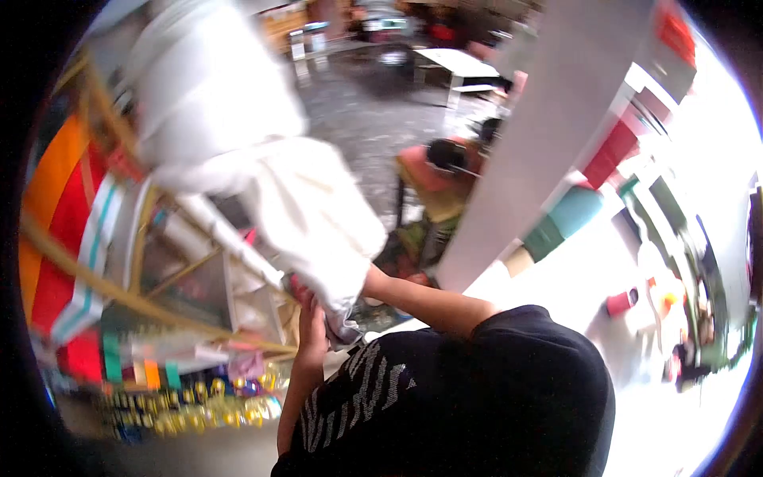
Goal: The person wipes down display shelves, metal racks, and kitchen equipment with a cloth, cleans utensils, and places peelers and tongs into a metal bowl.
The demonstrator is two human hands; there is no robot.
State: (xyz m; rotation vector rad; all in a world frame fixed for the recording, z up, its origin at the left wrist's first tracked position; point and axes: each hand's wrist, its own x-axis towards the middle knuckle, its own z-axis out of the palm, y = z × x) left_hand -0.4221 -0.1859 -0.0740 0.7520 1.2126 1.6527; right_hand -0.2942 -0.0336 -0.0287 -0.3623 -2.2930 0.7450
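Note:
A long, bulky white cloth bundle (310,207) stretches from just in front of my body up to the top left, blurred by motion. Its near end narrows into gathered folds between my two hands. My left hand (312,326) grips the left side of that end, with a small reddish patch by its fingertips. On the other side, my right hand (372,282) holds the cloth, and its fingers are hidden by the folds. Below the hands, a grey piece of fabric (343,330) hangs against my black shirt.
Left stands a wooden frame (135,298) with orange and red fabric (60,215). Small yellow items (199,405) line the lower left. A pale pillar (540,135) rises at right, beside a seated person (433,175). A white table (461,63) stands farther back.

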